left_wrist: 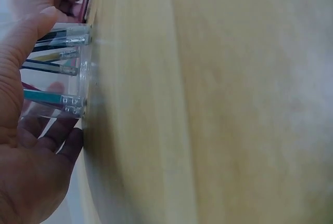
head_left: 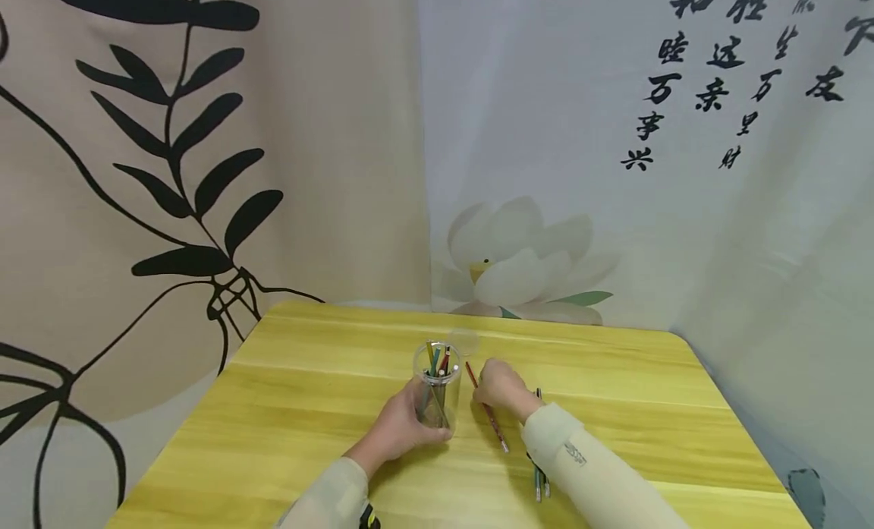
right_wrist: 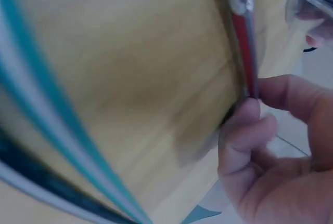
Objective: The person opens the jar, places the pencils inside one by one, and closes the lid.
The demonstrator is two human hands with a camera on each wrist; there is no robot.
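Red pencil pinched between the thumb and fingers of the right hand, just right of a clear cup. Several upright pencils fill the cup, gripped by the left hand. Loose pencils lie farther right on the yellow table, near the sleeve.

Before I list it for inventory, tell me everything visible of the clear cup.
The clear cup looks like plastic or glass: a see-through, open-topped cylinder with a round rim. It appears to stand upright on the yellow wood-grain table, holding several pencils, teal, yellow and dark among them, metal-banded ends down. The left hand grips its side.
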